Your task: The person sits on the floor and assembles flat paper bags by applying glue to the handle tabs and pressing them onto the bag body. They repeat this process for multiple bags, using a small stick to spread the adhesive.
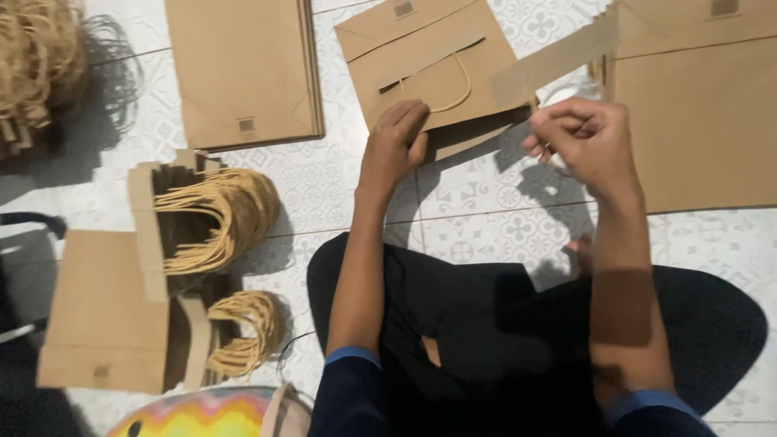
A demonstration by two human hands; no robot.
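The brown paper bag (429, 69) lies flat on the tiled floor (486, 218), just past the person's crossed legs in dark trousers (486, 324). It looks light and thin. It would bend and crease easily, and rough pulling could tear it. The safest places to hold it look like the flat middle or the folded top edge.

The left hand (396, 142) presses down on the bag's near edge, fingers bent, holding it flat. The right hand (587, 137) is lifted just beside the bag, fingers pinched narrow on the end of a long paper strip (558, 57). The strip is floppy and runs up and away to the right. A thin cord handle (453, 93) makes a loop on the bag's front. It looks soft and may slip if pulled.

Near the person on the left, 2 bundles of cord handles on paper strips (218, 214) sit on a flat brown bag (97, 316). A bright, colourful round thing (194, 414) peeks in at the bottom edge.

There is open floor between the legs and the bag, so the hands have room there. Farther off it gets crowded. A stack of flat bags (243, 69) lies to the left, well apart, and a bigger stack (704, 121) sits just beside the right hand. More loose cord (36, 65) is piled in the far left corner.
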